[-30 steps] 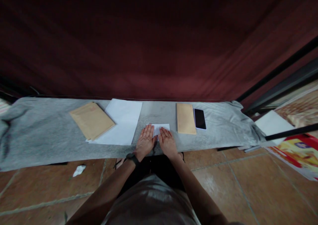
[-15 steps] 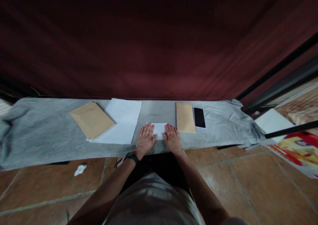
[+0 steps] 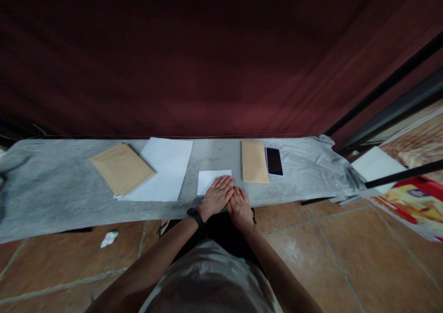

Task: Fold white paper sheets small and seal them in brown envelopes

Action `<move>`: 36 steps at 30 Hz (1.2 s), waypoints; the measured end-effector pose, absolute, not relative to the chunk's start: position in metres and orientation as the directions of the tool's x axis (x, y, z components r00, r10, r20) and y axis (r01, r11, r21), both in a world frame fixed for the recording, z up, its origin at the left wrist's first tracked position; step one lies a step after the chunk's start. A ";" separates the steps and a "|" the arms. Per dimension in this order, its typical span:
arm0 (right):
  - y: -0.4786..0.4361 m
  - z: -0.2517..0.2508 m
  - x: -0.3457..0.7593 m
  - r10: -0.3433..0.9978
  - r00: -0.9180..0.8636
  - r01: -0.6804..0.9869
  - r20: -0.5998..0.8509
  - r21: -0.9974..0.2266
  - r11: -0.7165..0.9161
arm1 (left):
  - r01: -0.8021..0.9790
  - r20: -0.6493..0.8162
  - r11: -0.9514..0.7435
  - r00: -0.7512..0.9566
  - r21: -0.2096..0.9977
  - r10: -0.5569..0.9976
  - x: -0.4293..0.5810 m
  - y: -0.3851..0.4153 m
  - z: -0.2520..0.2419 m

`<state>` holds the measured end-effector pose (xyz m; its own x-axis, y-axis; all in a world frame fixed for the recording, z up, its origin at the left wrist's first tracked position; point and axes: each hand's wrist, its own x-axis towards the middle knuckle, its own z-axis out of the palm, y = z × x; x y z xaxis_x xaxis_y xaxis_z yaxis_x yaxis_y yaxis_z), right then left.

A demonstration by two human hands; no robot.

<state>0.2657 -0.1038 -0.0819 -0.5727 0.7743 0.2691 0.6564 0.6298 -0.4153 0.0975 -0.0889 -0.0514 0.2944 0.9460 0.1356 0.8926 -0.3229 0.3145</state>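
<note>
A small white folded paper [image 3: 207, 180] lies on the grey cloth in front of me. My left hand [image 3: 217, 195], with a dark band at its wrist, rests flat over the paper's right part, fingers pointing up and to the right. Beside it my right hand [image 3: 239, 205] lies flat at the paper's lower right corner, its fingers against my left hand's fingertips. Neither hand grips anything. To the right lie a brown envelope [image 3: 254, 162] and a phone [image 3: 274, 161] with a dark screen.
Large white sheets [image 3: 169, 165] lie to the left, partly under a stack of brown envelopes [image 3: 122, 168]. A dark red curtain [image 3: 214, 73] hangs behind the cloth-covered bench [image 3: 62, 184]. Black bars [image 3: 408, 173] and a red printed box [image 3: 415, 204] are at the right.
My left hand has slid right across the paper, uncovering its left part, and now meets my right hand. The view has shifted slightly.
</note>
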 end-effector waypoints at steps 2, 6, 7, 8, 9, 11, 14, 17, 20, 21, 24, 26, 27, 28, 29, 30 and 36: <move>-0.104 -0.083 0.265 0.778 -0.569 0.666 0.266 -0.405 0.626 | 0.883 0.122 -0.343 0.320 0.320 0.939 0.104 -0.081 -0.053; -0.105 -0.084 0.263 0.799 -0.538 0.684 0.267 -0.415 0.599 | 0.898 0.098 -0.328 0.313 0.292 0.945 0.101 -0.066 -0.055; -0.105 -0.084 0.263 0.804 -0.532 0.691 0.267 -0.412 0.594 | 0.902 0.097 -0.328 0.313 0.281 0.945 0.099 -0.063 -0.056; -0.106 -0.084 0.263 0.805 -0.529 0.698 0.268 -0.402 0.592 | 0.906 0.100 -0.326 0.310 0.269 0.945 0.098 -0.061 -0.056; -0.106 -0.084 0.262 0.804 -0.529 0.705 0.271 -0.387 0.595 | 0.912 0.105 -0.321 0.304 0.256 0.947 0.096 -0.060 -0.056; -0.106 -0.084 0.262 0.795 -0.536 0.715 0.285 -0.346 0.607 | 0.926 0.117 -0.301 0.281 0.227 0.953 0.093 -0.058 -0.056; -0.106 -0.085 0.263 0.776 -0.546 0.724 0.315 -0.289 0.627 | 0.946 0.127 -0.263 0.241 0.191 0.962 0.090 -0.056 -0.056; -0.105 -0.086 0.263 0.768 -0.552 0.730 0.325 -0.258 0.633 | 0.957 0.146 -0.231 0.206 0.178 0.968 0.084 -0.058 -0.057; -0.105 -0.086 0.263 0.769 -0.548 0.733 0.329 -0.253 0.631 | 0.964 0.164 -0.202 0.175 0.172 0.971 0.077 -0.069 -0.060; -0.105 -0.086 0.263 0.768 -0.547 0.734 0.332 -0.251 0.631 | 0.965 0.165 -0.201 0.173 0.170 0.971 0.075 -0.075 -0.061; -0.106 -0.086 0.262 0.764 -0.545 0.735 0.345 -0.243 0.633 | 0.961 0.168 -0.227 0.200 0.160 0.965 0.070 -0.096 -0.063; -0.106 -0.085 0.262 0.762 -0.546 0.734 0.348 -0.240 0.635 | 0.958 0.179 -0.240 0.211 0.155 0.961 0.066 -0.108 -0.064; -0.106 -0.085 0.262 0.762 -0.547 0.734 0.346 -0.240 0.635 | 0.959 0.183 -0.238 0.209 0.152 0.960 0.063 -0.112 -0.065; -0.106 -0.085 0.262 0.763 -0.548 0.734 0.344 -0.241 0.635 | 0.961 0.184 -0.231 0.202 0.150 0.962 0.060 -0.116 -0.065; -0.106 -0.085 0.262 0.763 -0.549 0.734 0.340 -0.242 0.635 | 0.964 0.182 -0.219 0.191 0.149 0.965 0.056 -0.118 -0.065; -0.106 -0.084 0.262 0.764 -0.550 0.734 0.337 -0.242 0.635 | 0.968 0.177 -0.202 0.175 0.147 0.969 0.053 -0.119 -0.065; -0.108 -0.081 0.260 0.779 -0.534 0.735 0.330 -0.274 0.620 | 0.987 0.166 -0.071 0.047 0.141 0.985 0.042 -0.118 -0.062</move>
